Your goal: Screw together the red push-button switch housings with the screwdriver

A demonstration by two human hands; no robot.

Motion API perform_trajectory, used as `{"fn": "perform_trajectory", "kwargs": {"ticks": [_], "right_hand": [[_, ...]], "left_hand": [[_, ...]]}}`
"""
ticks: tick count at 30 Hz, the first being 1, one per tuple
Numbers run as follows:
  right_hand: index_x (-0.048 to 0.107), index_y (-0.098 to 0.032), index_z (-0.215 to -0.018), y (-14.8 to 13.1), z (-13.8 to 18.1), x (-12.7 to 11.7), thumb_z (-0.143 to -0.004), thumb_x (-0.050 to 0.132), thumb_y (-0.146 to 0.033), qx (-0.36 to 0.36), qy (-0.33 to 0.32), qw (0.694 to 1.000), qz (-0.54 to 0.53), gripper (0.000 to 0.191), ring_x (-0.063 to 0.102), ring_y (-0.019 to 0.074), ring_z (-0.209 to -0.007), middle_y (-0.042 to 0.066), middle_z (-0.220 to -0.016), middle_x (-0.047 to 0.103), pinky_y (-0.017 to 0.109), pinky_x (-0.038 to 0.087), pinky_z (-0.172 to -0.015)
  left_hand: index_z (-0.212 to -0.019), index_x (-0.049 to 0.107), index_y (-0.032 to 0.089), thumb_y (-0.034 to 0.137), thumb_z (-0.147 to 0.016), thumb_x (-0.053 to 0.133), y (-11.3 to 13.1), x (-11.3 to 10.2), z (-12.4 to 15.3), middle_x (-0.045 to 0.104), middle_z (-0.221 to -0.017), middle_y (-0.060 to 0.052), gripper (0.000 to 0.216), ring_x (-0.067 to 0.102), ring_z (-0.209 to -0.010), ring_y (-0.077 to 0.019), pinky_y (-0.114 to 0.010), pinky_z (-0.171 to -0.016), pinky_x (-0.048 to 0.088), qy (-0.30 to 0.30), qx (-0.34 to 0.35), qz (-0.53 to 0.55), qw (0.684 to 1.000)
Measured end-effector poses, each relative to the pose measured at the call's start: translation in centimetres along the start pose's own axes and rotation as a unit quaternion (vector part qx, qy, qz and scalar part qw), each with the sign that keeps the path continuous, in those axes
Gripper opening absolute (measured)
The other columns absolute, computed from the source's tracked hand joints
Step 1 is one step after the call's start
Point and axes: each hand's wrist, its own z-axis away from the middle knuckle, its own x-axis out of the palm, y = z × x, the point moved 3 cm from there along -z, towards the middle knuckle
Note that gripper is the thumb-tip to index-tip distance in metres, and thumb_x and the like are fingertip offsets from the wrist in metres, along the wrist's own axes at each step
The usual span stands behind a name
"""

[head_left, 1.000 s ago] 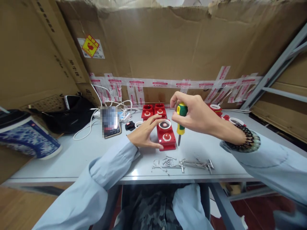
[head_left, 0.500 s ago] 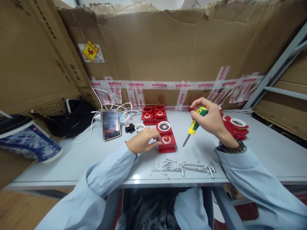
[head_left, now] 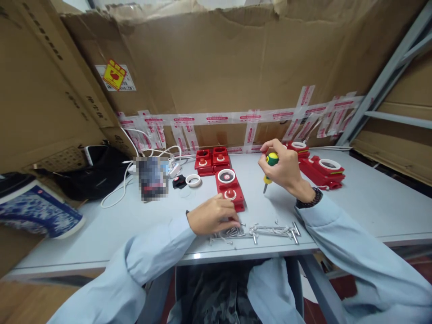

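Observation:
My left hand [head_left: 214, 216] is over the small heap of silver screws [head_left: 232, 232] near the table's front edge. Its thumb and fingers close on one screw [head_left: 243, 224], whose end shows past the fingertips. Just behind it stands a red housing [head_left: 239, 198] with a white ring at its far end and a red knob nearer me. My right hand [head_left: 283, 166] is wrapped around a screwdriver [head_left: 272, 159] with a green and yellow handle. The screwdriver's tip points down, to the right of the red housing and apart from it.
Two similar red housings [head_left: 204, 167] stand farther back, and more red housings [head_left: 324, 173] lie at the right. Metal rods [head_left: 273, 231] lie by the screws. A loose white ring [head_left: 193, 180], a black part [head_left: 179, 181], a phone [head_left: 151, 180], cables and a patterned cup [head_left: 40, 209] are leftward.
My left hand has left the red housing and come down toward me onto the screws. My right hand still holds the screwdriver, now turned so its handle end faces me more.

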Motion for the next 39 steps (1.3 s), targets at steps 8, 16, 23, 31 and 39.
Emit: {"fn": "perform_trajectory", "kwargs": {"ticks": [8, 16, 23, 31, 39], "right_hand": [[0.054, -0.015, -0.105, -0.2, 0.3, 1.1, -0.088, 0.041, -0.018, -0.132, -0.077, 0.988, 0.014, 0.022, 0.061, 0.0192, -0.076, 0.008, -0.086, 0.065, 0.030, 0.044, -0.069], [0.058, -0.017, -0.110, 0.1, 1.5, 3.7, -0.091, 0.048, -0.038, -0.144, -0.260, 0.954, -0.026, 0.031, 0.061, 0.0183, -0.068, 0.007, -0.080, 0.068, 0.031, 0.044, -0.067], [0.055, -0.015, -0.122, -0.3, 2.0, 3.6, -0.089, 0.048, -0.044, -0.103, -0.286, 0.951, -0.060, 0.045, 0.063, 0.0197, -0.073, 0.008, -0.082, 0.068, 0.032, 0.046, -0.071], [0.060, -0.017, -0.111, 0.0, 1.4, 3.4, -0.086, 0.048, -0.054, 0.042, -0.284, 0.938, -0.192, 0.046, 0.062, 0.0169, -0.073, 0.007, -0.085, 0.067, 0.032, 0.048, -0.069], [0.051, -0.018, -0.065, 0.5, 0.7, 2.7, -0.075, 0.064, -0.053, 0.239, -0.391, 0.778, -0.430, 0.039, 0.036, 0.0036, -0.033, -0.007, -0.047, 0.043, 0.016, 0.028, -0.030]], "left_hand": [[-0.111, 0.058, 0.022, 0.035, -0.084, 0.059, -1.9, -2.8, 0.8, 0.056, -0.107, -0.009, 0.030, 0.052, -0.103, -0.0243, -0.043, -0.091, 0.042, 0.232, -0.112, -0.059, 0.964], [-0.134, 0.037, 0.022, 0.046, -0.083, 0.057, -7.0, -2.3, 0.2, 0.044, -0.138, -0.013, 0.060, 0.042, -0.128, -0.0268, -0.049, -0.108, 0.032, 0.216, -0.222, 0.067, 0.948], [-0.117, 0.054, 0.016, 0.043, -0.074, 0.070, -7.9, -2.3, -0.7, 0.061, -0.117, -0.011, 0.053, 0.058, -0.109, -0.0247, -0.042, -0.098, 0.045, 0.210, -0.188, 0.086, 0.956], [-0.115, 0.054, 0.015, 0.039, -0.076, 0.069, -6.5, -4.7, -1.1, 0.062, -0.114, -0.011, 0.048, 0.060, -0.103, -0.0230, -0.040, -0.093, 0.047, 0.313, -0.171, 0.085, 0.930], [-0.121, 0.051, 0.016, 0.041, -0.077, 0.068, -5.4, -5.3, -3.2, 0.059, -0.121, -0.011, 0.053, 0.057, -0.111, -0.0235, -0.038, -0.098, 0.044, 0.338, -0.122, 0.085, 0.929]]}}
